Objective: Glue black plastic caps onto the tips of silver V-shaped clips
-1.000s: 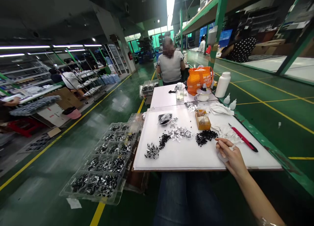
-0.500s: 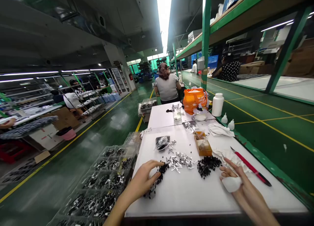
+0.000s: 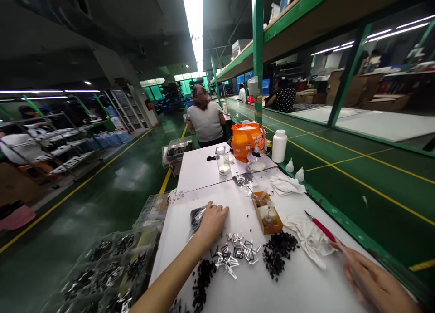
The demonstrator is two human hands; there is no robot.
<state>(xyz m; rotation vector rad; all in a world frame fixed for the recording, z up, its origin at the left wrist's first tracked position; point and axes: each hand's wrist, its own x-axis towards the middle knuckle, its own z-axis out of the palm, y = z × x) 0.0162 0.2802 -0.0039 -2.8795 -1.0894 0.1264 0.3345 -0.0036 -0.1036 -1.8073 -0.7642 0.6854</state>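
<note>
My left hand (image 3: 213,218) reaches forward over the white table (image 3: 204,168) and lies on a clear plastic bag of black parts (image 3: 196,217), fingers curled over it. Just behind my wrist lie several shiny metal clips (image 3: 234,255), with small black parts piled on either side (image 3: 277,254) (image 3: 202,276). My right hand (image 3: 372,281) is low at the right edge, blurred by motion. It sits at the near end of a red-handled tool (image 3: 319,229) that rests on a crumpled white cloth (image 3: 306,237). Whether it grips the tool I cannot tell.
A small brown box (image 3: 268,217) stands mid-table. Farther back are a second cloth (image 3: 287,185), a glass jar (image 3: 222,161), an orange bag (image 3: 246,140) and a white bottle (image 3: 279,146). Clear trays of parts (image 3: 112,267) sit left of the table. A person (image 3: 205,118) sits ahead.
My left hand moved from the near black pile forward onto the plastic bag. My right hand slid right, away from the white pad toward the red tool. The view shifted forward and right.
</note>
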